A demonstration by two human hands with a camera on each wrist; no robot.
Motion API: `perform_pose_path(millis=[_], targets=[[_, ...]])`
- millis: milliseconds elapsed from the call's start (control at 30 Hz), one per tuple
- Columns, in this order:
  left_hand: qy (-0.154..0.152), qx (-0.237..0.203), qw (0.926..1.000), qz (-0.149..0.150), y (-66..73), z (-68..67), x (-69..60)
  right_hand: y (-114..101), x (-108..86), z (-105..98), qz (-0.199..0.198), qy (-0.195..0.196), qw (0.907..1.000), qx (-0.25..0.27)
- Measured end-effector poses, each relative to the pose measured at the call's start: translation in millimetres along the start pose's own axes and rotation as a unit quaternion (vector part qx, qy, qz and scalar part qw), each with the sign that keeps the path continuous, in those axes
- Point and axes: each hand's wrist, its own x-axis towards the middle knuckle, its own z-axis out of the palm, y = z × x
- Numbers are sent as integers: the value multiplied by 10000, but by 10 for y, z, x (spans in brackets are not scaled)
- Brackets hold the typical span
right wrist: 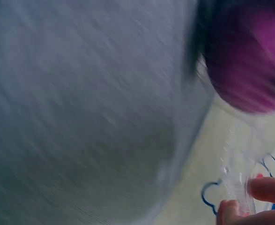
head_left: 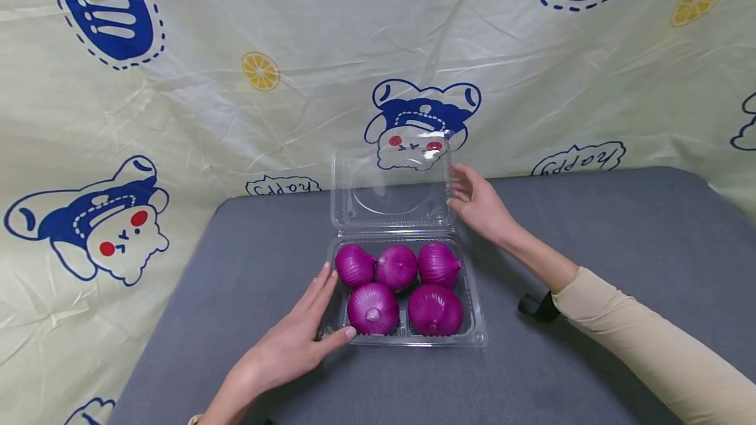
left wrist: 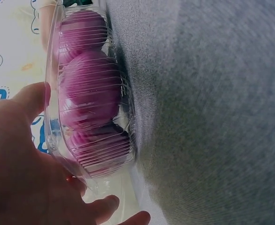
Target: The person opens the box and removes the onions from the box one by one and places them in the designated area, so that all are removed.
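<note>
A clear plastic box [head_left: 480,320] holds several purple onions [head_left: 373,309], its hinged lid [head_left: 390,195] standing raised at the back. My left hand [head_left: 295,346] rests with straight fingers along the box's left rim, thumb at the front left corner. In the left wrist view that hand [left wrist: 25,154] touches the rim beside the onions [left wrist: 90,89]. My right hand [head_left: 481,205] pinches the lid's right edge. The right wrist view shows the fingertips [right wrist: 263,190] at the clear plastic, with a blurred onion [right wrist: 247,61] above.
A grey cloth-covered table [head_left: 260,248] lies under the box. Behind it hangs a pale printed sheet [head_left: 319,18] with blue and yellow figures. A black band [head_left: 540,308] sits at my right wrist by the beige sleeve [head_left: 638,340].
</note>
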Motion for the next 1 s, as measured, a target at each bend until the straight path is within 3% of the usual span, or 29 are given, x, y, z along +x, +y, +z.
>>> perform_pose_path(millis=[200, 400, 633, 1000], targets=[[-22, 20, 10000, -2, -4, -4, 8, 109, 18, 39, 573, -236, 9971, -450], [-39, 17, 10000, -64, -2, -12, 14, 190, 33, -4, 971, -835, 9915, -227], [2, -59, 10000, 42, 0, -6, 2, 268, 15, -23, 1208, -1114, 9864, 74], [-39, -44, 10000, -41, -7, -9, 20, 271, -8, -52, 1252, -1129, 9852, 322]])
